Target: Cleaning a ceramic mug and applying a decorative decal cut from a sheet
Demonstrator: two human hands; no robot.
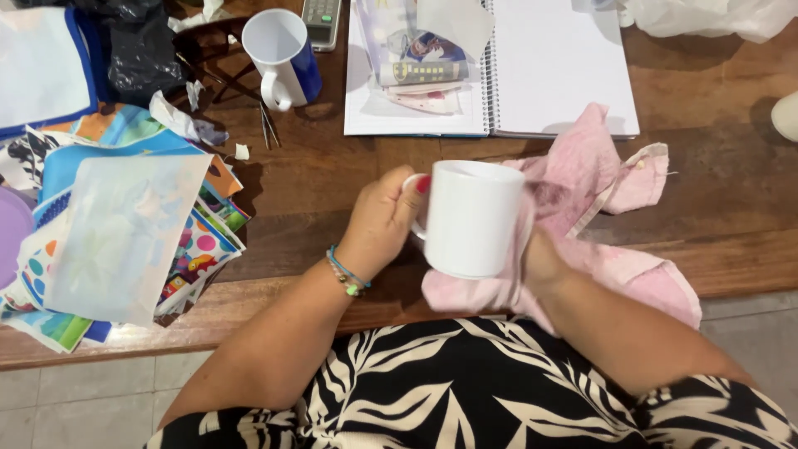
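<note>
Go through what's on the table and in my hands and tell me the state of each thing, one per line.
White mug: held off the table, tilted, left hand on its handle.
Pink cloth: crumpled, wrapped over the right hand, pressed against the mug.
Blue mug: upright, empty.
Spiral notebook: open, right page blank.
Printed sheets: loosely piled.
Tweezers: lying flat.

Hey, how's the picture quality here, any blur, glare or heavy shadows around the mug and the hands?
Head view: white mug sharp, evenly lit, no glare; left hand crisp on the handle; right hand, wrapped in the pink cloth, looks slightly soft; soft shadows on the wooden table.
</note>
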